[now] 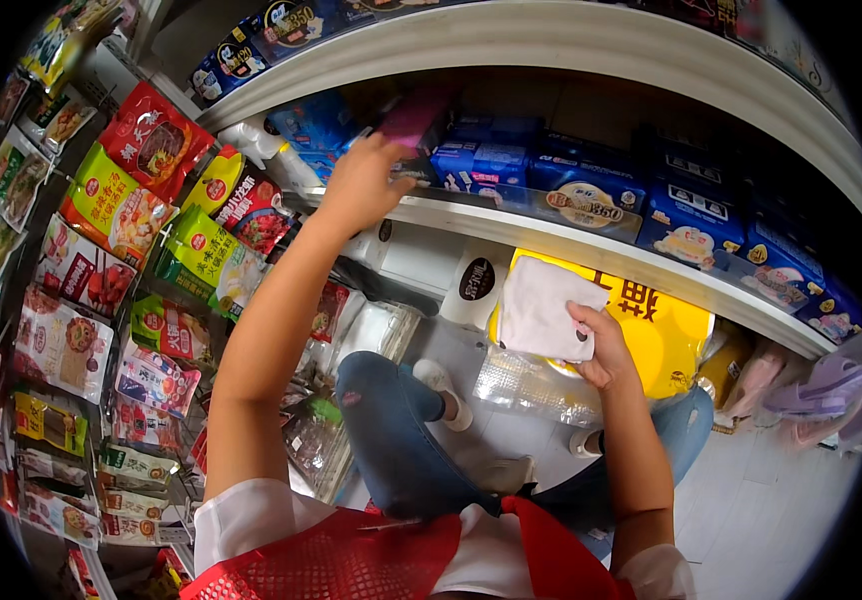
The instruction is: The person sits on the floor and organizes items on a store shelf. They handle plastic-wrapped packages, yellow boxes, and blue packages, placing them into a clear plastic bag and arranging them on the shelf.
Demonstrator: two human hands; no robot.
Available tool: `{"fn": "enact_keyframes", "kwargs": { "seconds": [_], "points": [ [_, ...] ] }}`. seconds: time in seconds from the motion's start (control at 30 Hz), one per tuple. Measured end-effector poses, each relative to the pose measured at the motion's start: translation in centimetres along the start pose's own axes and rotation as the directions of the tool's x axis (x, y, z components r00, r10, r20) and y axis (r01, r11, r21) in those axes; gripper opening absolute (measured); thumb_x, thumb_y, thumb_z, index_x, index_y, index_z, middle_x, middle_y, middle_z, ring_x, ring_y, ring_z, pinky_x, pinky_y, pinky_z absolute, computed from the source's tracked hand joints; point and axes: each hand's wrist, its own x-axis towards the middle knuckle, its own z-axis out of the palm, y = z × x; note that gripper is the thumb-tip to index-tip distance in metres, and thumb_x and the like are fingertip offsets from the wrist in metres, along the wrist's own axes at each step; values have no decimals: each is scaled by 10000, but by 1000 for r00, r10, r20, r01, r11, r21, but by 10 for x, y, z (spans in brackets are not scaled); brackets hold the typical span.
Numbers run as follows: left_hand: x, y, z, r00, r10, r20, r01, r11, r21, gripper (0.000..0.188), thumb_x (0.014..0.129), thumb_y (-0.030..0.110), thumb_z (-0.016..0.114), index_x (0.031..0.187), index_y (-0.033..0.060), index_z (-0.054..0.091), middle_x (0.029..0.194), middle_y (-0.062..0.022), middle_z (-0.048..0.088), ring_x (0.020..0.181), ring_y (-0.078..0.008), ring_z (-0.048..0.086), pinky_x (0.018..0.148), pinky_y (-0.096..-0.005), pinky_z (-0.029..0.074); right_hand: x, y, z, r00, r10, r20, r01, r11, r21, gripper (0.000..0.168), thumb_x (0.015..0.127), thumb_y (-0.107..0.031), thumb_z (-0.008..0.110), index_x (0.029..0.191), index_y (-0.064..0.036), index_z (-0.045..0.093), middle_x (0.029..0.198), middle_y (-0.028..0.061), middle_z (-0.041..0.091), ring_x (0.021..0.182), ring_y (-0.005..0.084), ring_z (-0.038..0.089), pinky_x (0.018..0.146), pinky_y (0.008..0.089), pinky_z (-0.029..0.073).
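My right hand point(605, 349) grips the edge of a folded white cloth point(547, 307) with dark spots. Behind the cloth stands a large yellow package point(663, 330) below the shelf. My left hand point(367, 180) reaches to the shelf's front edge, fingers bent, beside a pink box point(416, 120) and a dark pack; whether it touches them I cannot tell. Blue packs of sanitary pads point(584, 187) line the same shelf point(491, 214) to the right of that hand.
Hanging food pouches point(213, 255) crowd the rack at left. White packages point(472, 281) stand under the shelf. Clear plastic packs point(371, 330) lie low by my left knee. Lilac slippers point(821, 390) are at right. Another shelf edge point(551, 37) crosses above.
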Motion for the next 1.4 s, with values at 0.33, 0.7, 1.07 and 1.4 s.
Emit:
{"fn": "enact_keyframes", "kwargs": {
  "seconds": [0.33, 0.7, 1.07, 1.4],
  "points": [
    [36, -27, 16, 987, -152, -49, 149, 987, -67, 312, 743, 185, 689, 1026, 60, 649, 917, -153, 585, 898, -342, 581, 798, -405, 469, -1, 4, -2, 999, -14, -34, 14, 1000, -6, 462, 813, -35, 618, 1251, -7, 474, 1140, 139, 601, 976, 248, 640, 828, 369, 551],
    [11, -151, 28, 610, -576, -545, 535, 806, -253, 751, 673, 373, 777, 1246, -7, 476, 1198, -253, 505, 1158, -385, 479, 986, -427, 387, 1, 6, -2, 999, -16, -40, 15, 1000, -21, 496, 814, -44, 604, 1281, 2, 445, 1153, 153, 603, 985, 265, 645, 841, 398, 557],
    [71, -136, 25, 140, -879, -457, 701, 414, -581, 828, 623, 432, 798, 1243, -13, 477, 1241, -308, 499, 1192, -428, 452, 995, -432, 378, -1, 3, -1, 999, -12, -49, 9, 999, -51, 511, 806, -18, 614, 1288, -5, 442, 1171, 140, 595, 1014, 240, 629, 872, 364, 536],
    [57, -162, 15, 346, -886, -309, 747, 459, -481, 422, 779, 316, 594, 1024, -23, 651, 1077, -257, 634, 1011, -404, 606, 891, -444, 454, -1, 7, -4, 997, -41, -71, 36, 996, -79, 482, 818, -56, 610, 1272, 13, 463, 1143, 152, 615, 976, 247, 651, 845, 379, 553]
  ]
}}
